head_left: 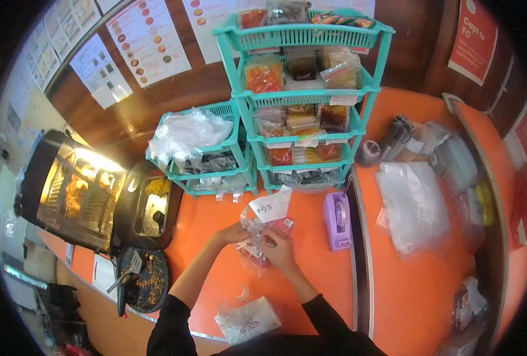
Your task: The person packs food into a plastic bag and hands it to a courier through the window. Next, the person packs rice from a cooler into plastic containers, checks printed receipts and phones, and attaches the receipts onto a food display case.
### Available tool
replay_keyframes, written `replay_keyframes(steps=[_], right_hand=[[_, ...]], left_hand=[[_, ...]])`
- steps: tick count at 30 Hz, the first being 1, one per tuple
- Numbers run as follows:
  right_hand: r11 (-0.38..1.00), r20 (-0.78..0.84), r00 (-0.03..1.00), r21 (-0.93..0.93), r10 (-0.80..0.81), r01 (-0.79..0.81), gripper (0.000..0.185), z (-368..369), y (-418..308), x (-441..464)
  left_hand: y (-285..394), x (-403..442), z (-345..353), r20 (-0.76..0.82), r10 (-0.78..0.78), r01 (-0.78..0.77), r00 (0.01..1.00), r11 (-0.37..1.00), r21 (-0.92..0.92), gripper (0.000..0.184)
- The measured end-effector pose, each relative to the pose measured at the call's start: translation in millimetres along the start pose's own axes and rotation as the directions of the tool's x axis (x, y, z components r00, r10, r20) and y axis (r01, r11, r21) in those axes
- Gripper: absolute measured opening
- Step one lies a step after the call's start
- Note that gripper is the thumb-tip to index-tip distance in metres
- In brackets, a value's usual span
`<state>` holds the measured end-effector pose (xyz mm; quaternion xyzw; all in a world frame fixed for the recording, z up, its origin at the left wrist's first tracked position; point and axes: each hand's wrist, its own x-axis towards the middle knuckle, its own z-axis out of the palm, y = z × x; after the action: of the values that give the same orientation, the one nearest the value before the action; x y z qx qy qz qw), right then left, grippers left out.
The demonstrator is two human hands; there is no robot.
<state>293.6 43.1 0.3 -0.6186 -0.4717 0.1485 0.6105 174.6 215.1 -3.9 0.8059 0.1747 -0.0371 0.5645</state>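
At the middle of the orange counter, my left hand (235,233) closes on the gathered upper part of a clear plastic bag (253,228). My right hand (279,249) grips the same bag from the other side, its fingers curled. Red-and-white contents show through the bag's lower part, too small to name. A white paper slip (272,204) with handwriting lies just beyond my hands, beside a pink-red packet (285,223) partly covered by my right hand. Nearer my body lies a stack of clear printed bags (248,321), with a small pale curved piece (243,293) above it.
A purple tape dispenser (337,221) stands right of my hands. Behind rises a green tiered rack (311,95) of sachets, beside a lower basket (231,160) of plastic bags. Leftward are a lit food warmer (80,190) and a dark pan (151,291) with a spatula (134,264).
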Motion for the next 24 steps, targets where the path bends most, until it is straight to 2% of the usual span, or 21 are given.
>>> replay_keyframes(steps=[1, 2, 4, 5, 6, 7, 9, 11, 13, 15, 16, 18, 19, 20, 22, 23, 24], right_hand=[[0.995, -0.094, 0.994, -0.086, -0.059, 0.051, 0.014, 6, 0, 7], [0.995, -0.101, 0.993, -0.083, -0.066, 0.058, 0.014, 8, 0, 9], [0.955, -0.052, 0.991, -0.276, -0.125, 0.106, 0.013, 7, -5, 6], [0.955, -0.055, 0.991, -0.279, -0.118, 0.098, 0.013, 8, -6, 4], [0.932, -0.023, 0.998, -0.360, -0.055, 0.043, 0.013, 10, -5, 1], [0.898, 0.003, 1.000, -0.440, 0.011, -0.009, 0.014, 11, -4, -2], [0.887, -0.005, 0.998, -0.457, 0.063, -0.058, 0.014, 13, -3, -3], [0.879, -0.010, 0.994, -0.466, 0.110, -0.102, 0.016, 13, -5, -2], [0.901, 0.057, 0.981, -0.409, 0.184, -0.145, 0.025, 13, -10, -1], [0.894, 0.027, 0.982, -0.419, 0.185, -0.157, 0.026, 20, -10, -2], [0.885, -0.003, 0.984, -0.437, 0.180, -0.164, 0.028, 24, -9, -4], [0.884, 0.010, 0.989, -0.450, 0.149, -0.129, 0.029, 30, 2, -9], [0.879, 0.017, 0.993, -0.467, 0.114, -0.093, 0.030, 32, 7, -12], [0.881, 0.021, 0.993, -0.464, 0.116, -0.093, 0.030, 33, 8, -14], [0.877, -0.037, 0.998, -0.480, -0.043, 0.020, 0.021, 31, 8, -15], [0.878, -0.035, 0.998, -0.478, -0.042, 0.020, 0.021, 29, 8, -17], [0.891, -0.036, 0.997, -0.453, -0.066, 0.042, 0.020, 26, 6, -18]], left_hand=[[1, 1, -5, -0.001, 0.005, -0.005, 1.000, 1.000, 0.014, 0.043], [1, 1, -7, -0.015, 0.021, -0.021, 1.000, 1.000, -0.006, 0.038], [3, 3, -8, -0.021, 0.033, -0.034, 0.999, 0.999, -0.031, 0.034], [3, 5, -10, -0.038, 0.065, -0.060, 0.997, 0.990, 0.125, 0.030], [6, 9, -10, -0.047, 0.101, -0.084, 0.994, 0.957, 0.277, 0.027], [10, 12, -9, -0.036, 0.101, -0.088, 0.994, 0.958, 0.272, 0.027], [22, 16, -11, -0.001, 0.089, -0.078, 0.996, 0.883, 0.462, 0.032], [43, 10, -12, -0.011, 0.117, -0.099, 0.993, 0.884, 0.457, 0.031], [42, 9, -11, -0.025, 0.136, -0.110, 0.990, 0.885, 0.452, 0.030], [32, 9, -4, -0.135, 0.183, -0.051, 0.974, 0.754, 0.655, 0.031], [31, 5, 0, -0.136, 0.173, -0.043, 0.976, 0.755, 0.654, 0.031], [34, 2, 14, -0.364, 0.175, 0.101, 0.915, 0.774, 0.625, 0.033], [71, -2, 27, -0.536, 0.174, 0.050, 0.826, 0.925, 0.378, 0.027], [69, -2, 33, -0.538, 0.169, 0.056, 0.826, 0.925, 0.376, 0.027], [58, -3, 42, -0.664, 0.051, 0.056, 0.746, 0.989, 0.139, 0.029], [53, -3, 46, -0.665, 0.049, 0.059, 0.745, 0.989, 0.139, 0.029], [48, -2, 48, -0.722, 0.009, 0.065, 0.692, 0.995, 0.075, 0.032]])
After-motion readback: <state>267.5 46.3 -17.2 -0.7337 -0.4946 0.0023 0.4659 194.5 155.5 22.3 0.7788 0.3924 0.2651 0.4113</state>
